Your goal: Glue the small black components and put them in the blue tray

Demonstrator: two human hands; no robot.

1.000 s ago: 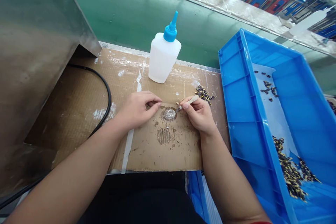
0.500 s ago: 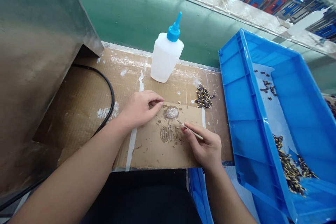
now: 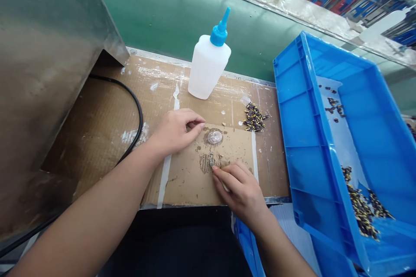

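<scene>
My right hand is closed around a thin pointed tool with a pale handle, mostly hidden by the fingers. Its tip end is at the ridged, torn patch in the cardboard sheet. Just above that patch lies a small clear, shiny blob with a wet-looking ring around it. My left hand rests left of the blob, thumb and forefinger pinched together; whatever is between them is too small to make out. A pile of small black-and-yellow parts lies to the upper right.
A white squeeze bottle with a blue nozzle stands behind my hands. On the right a blue crate holds more black-and-yellow parts. A black cable curves along the left beside a metal housing. A green panel borders the back.
My right hand has moved left and down, bringing the tool from beside the clear blob to the ridged patch. The left hand keeps its pinch in nearly the same place.
</scene>
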